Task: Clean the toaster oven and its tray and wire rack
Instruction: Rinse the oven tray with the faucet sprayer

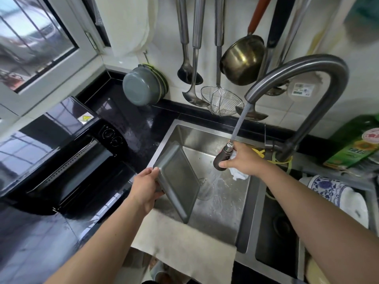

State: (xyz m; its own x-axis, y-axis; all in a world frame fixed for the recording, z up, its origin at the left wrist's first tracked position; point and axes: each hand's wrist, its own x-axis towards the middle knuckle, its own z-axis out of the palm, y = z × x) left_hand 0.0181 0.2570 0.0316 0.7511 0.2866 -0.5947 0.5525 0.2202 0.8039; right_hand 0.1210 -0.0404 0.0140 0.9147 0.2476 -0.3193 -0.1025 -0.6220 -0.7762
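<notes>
At 9 o'clock stands one black toaster oven (61,160). Your left hand (144,188) grips the one grey metal tray (177,181), wet, tilted on edge over the sink (221,210). Toward 3 o'clock, your right hand (245,159) holds one pull-out spray head (222,158) and one white cloth (239,175).

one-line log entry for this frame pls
left hand: holds tray tilted over sink | right hand: grips pull-out sprayer plus white cloth | water: running | toaster oven: on counter
</notes>
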